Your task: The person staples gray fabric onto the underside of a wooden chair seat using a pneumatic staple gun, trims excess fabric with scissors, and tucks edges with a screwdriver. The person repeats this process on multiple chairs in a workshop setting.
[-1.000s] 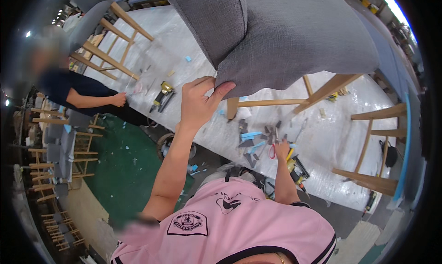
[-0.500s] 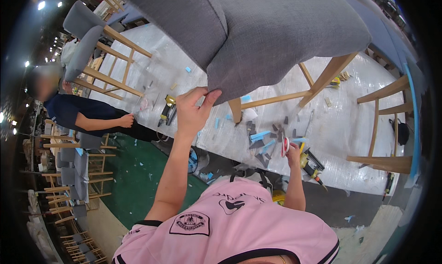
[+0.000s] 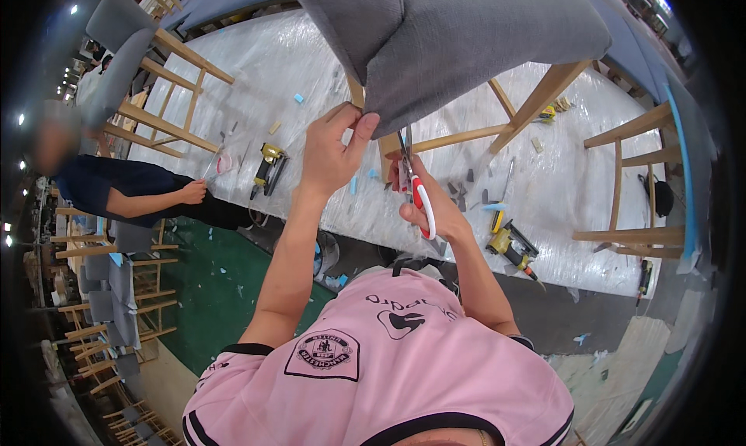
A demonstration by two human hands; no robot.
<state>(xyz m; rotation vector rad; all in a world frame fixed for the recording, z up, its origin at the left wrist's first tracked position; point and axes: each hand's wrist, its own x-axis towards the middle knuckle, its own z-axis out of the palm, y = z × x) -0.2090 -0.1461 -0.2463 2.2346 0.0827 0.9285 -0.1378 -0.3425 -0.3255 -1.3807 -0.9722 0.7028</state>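
A chair with grey fabric upholstery [image 3: 474, 50] and pale wooden legs [image 3: 458, 139] stands on the plastic-covered table in front of me. My left hand [image 3: 336, 147] pinches the lower corner of its fabric between thumb and fingers. Just to the right, my right hand [image 3: 431, 201] holds scissors [image 3: 420, 197] with red and white handles. Their slightly parted blades point up, close to the fabric's lower edge; whether they touch it I cannot tell. Part of the right hand's fingers is hidden behind the scissors.
On the plastic-covered table [image 3: 311, 65] lie a staple gun [image 3: 268, 166], another staple gun [image 3: 513, 248] and small foam and fabric scraps [image 3: 458, 189]. A co-worker [image 3: 132, 189] stands at the left beside another grey chair [image 3: 128, 50]. More wooden chair legs [image 3: 633, 236] stand at the right.
My right hand has brought the scissors up and left from the scraps to the fabric corner. The left hand keeps its pinch. The view has shifted slightly.
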